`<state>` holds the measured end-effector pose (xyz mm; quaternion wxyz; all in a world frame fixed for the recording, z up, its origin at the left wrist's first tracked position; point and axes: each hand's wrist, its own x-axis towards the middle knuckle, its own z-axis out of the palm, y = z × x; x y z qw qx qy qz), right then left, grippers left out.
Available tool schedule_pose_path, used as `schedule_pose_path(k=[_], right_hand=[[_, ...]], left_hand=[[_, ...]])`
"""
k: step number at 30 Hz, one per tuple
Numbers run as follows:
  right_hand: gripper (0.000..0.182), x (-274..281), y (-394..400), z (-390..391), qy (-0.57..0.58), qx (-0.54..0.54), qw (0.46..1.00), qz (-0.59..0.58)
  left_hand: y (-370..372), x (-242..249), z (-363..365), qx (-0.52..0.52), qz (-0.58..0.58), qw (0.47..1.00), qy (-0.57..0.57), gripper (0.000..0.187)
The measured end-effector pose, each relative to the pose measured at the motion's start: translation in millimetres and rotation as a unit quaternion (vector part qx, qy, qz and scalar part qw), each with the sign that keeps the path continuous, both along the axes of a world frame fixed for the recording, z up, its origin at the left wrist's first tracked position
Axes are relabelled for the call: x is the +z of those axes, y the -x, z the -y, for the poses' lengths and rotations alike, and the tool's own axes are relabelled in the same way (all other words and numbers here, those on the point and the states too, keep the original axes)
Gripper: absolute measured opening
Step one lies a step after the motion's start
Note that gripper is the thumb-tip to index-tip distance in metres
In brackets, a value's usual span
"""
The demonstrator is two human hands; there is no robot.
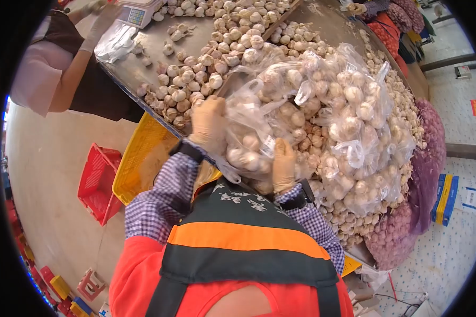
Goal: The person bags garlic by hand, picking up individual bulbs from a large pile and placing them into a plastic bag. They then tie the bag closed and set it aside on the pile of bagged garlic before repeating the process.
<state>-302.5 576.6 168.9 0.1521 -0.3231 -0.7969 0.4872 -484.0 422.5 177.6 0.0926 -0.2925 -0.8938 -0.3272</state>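
Note:
A clear plastic bag of garlic bulbs [243,157] lies in front of me at the near edge of the table. My left hand [208,122], in a pale glove, is closed at the bag's left side with the thin plastic against its fingers. On the bag's right side my right hand [284,168], also gloved, has its fingers pinched together beside a small white label [268,145]. The fingertips of both hands are partly hidden. Just right of them, more filled bags of garlic [354,132] are heaped on loose bulbs.
Loose garlic bulbs [180,95] cover much of the metal table [195,39]. A scale [138,13] stands at the far left, near another person's gloved hand [98,26]. Below the left edge are a yellow crate [135,153] and a red basket [98,185]. Purple net sacks [428,158] line the right.

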Motion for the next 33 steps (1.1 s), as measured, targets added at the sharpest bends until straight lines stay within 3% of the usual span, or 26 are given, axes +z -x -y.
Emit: schedule_pose_path(k=[1,3,4,7,8,10,11,12,13,14,16,18,20,22,25,26,28,29,33], right_hand=[[0.028,-10.9,-9.7,-14.9,0.053,-0.015,0.998,-0.017],[0.028,-6.0,-13.7,-21.8,0.194,-0.033,0.978,-0.06],[0.028,-3.4,-16.5,-23.7,0.2,-0.032,0.978,-0.057],[0.036,20.1,-13.9,-30.2,0.036,-0.029,0.998,0.037],[0.036,23.1,-12.4,-33.9,0.036,-0.029,0.998,0.037],[0.03,27.0,-11.4,-40.6,-0.146,-0.028,0.98,0.13],[0.03,27.1,-10.8,-44.8,-0.146,-0.029,0.98,0.134],[0.026,26.8,-9.2,-49.1,-0.22,-0.014,0.973,0.071],[0.021,27.0,-8.5,-50.2,-0.29,0.004,0.957,0.006],[0.021,37.2,-5.9,-44.3,-0.288,0.008,0.957,0.007],[0.016,68.8,2.6,-19.7,-0.346,0.076,0.928,-0.113],[0.025,75.9,-6.0,10.6,-0.324,0.234,0.915,-0.054],[0.032,60.6,5.4,28.0,-0.308,0.277,0.91,-0.008],[0.039,43.8,4.8,27.1,-0.288,0.325,0.9,0.039],[0.056,35.2,-3.4,10.3,-0.266,0.272,0.915,0.133],[0.056,42.3,-3.0,10.3,-0.263,0.274,0.915,0.133],[0.061,59.2,-0.2,8.0,-0.218,0.301,0.882,0.29],[0.061,59.3,-0.7,7.0,-0.218,0.297,0.882,0.293],[0.068,59.1,15.5,12.7,-0.246,0.317,0.869,0.29]], left_hand=[[7.3,-3.5,9.6,0.005,0.078,0.997,0.011,0.008],[4.4,-3.6,16.2,0.001,0.094,0.996,0.002,0.008],[1.7,-2.3,22.1,-0.002,0.108,0.994,-0.01,0.008],[-6.0,-11.2,36.6,-0.005,0.179,0.984,0.015,0.011],[-9.2,-8.6,38.4,-0.01,0.202,0.979,0.016,0.012],[-13.1,-2.2,41.8,-0.018,0.255,0.967,0.022,0.014],[-16.1,4.6,42.4,-0.022,0.306,0.951,0.026,0.016],[-20.3,8.7,41.2,-0.022,0.31,0.95,0.025,0.016],[-25.1,12.9,38.2,-0.033,0.302,0.953,0.004,0.019],[-29.1,15.5,34.8,-0.042,0.294,0.955,-0.017,0.023],[-36.1,18.6,22.0,-0.026,0.272,0.961,-0.036,0.022],[-40.4,19.4,13.2,-0.018,0.248,0.967,-0.054,0.021],[-44.8,17.9,5.4,-0.091,0.01,0.987,-0.134,0.019],[-58.9,17.1,6.1,-0.133,0.025,0.98,-0.147,0.019],[-70.7,2.7,11.8,-0.258,0.154,0.954,0.002,0.03],[-72.0,3.4,15.9,-0.255,0.156,0.954,0.004,0.03],[-69.2,7.4,19.9,-0.203,0.115,0.967,0.1,0.037],[-67.4,12.3,20.9,-0.211,0.135,0.958,0.136,0.049],[-68.2,20.4,22.5,-0.23,0.167,0.937,0.204,0.064]])
